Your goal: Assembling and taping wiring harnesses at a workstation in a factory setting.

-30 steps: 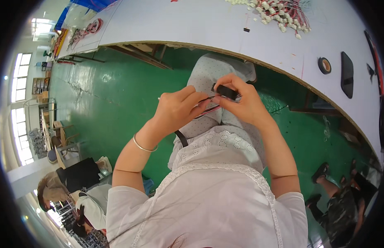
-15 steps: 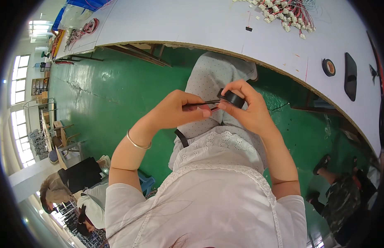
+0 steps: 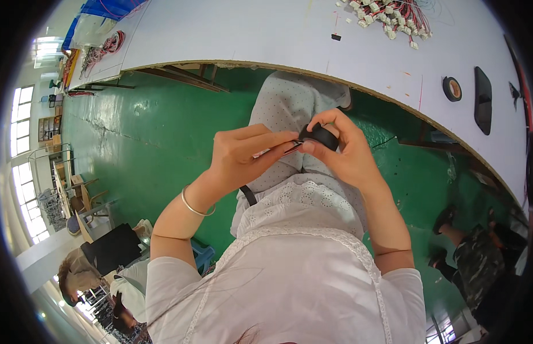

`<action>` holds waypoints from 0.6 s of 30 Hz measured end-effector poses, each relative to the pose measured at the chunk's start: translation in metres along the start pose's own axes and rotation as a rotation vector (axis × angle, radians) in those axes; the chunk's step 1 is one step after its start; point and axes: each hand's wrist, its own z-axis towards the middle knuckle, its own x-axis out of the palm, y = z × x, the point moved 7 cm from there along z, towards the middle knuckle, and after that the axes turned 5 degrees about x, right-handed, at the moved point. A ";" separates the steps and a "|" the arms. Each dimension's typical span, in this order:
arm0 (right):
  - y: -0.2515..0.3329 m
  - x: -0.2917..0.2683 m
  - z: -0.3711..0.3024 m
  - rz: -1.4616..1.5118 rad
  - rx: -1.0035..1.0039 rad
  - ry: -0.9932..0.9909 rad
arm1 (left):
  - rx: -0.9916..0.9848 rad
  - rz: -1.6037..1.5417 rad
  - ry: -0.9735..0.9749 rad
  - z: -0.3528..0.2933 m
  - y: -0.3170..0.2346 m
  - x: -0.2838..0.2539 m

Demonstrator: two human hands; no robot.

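Above my lap, my right hand (image 3: 345,148) holds a roll of black tape (image 3: 320,137), its fingers bent over the top and the thumb underneath. My left hand (image 3: 247,150) pinches thin red and black wires (image 3: 292,149) right beside the roll, fingertips nearly touching it. Where the wires meet the tape, the fingers hide most of it, so I cannot tell how they are joined.
Across the top runs a white table (image 3: 249,34). On it lie a heap of white connectors (image 3: 381,12) on wires, another tape roll (image 3: 452,89), a black flat object (image 3: 483,100) and bundled wires (image 3: 109,47). Other people (image 3: 120,275) are at lower left and lower right.
My left hand has slid right along the wires, its fingertips now close against the tape roll. The right hand keeps hold of the roll, almost in place. The view has shifted slightly.
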 end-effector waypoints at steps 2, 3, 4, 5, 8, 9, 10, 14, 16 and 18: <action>-0.011 0.004 0.000 0.307 0.152 0.104 | 0.183 0.217 0.031 0.000 -0.012 -0.002; -0.009 0.002 0.001 0.305 0.154 0.097 | 0.365 0.437 0.059 -0.001 -0.024 0.000; -0.005 0.000 0.000 0.347 0.195 0.110 | 0.367 0.427 0.056 0.003 -0.028 -0.001; -0.001 0.000 -0.001 0.390 0.234 0.124 | 0.469 0.549 0.076 0.008 -0.038 0.000; 0.023 -0.020 -0.003 0.203 0.147 0.104 | 0.666 0.650 -0.022 0.026 -0.054 0.000; 0.036 -0.020 -0.008 0.218 0.084 0.054 | 0.758 0.635 -0.132 0.029 -0.063 -0.006; 0.044 -0.027 -0.014 0.203 0.081 0.047 | 0.764 0.631 -0.148 0.036 -0.067 -0.009; 0.080 -0.067 -0.062 0.032 -0.135 -0.070 | 0.631 0.338 -0.286 0.046 -0.080 -0.058; 0.086 -0.099 -0.089 -0.103 -0.174 -0.139 | 0.318 0.338 -0.229 0.040 -0.070 -0.090; 0.081 -0.128 -0.110 -0.089 -0.190 -0.180 | 0.208 0.223 -0.256 0.020 -0.038 -0.129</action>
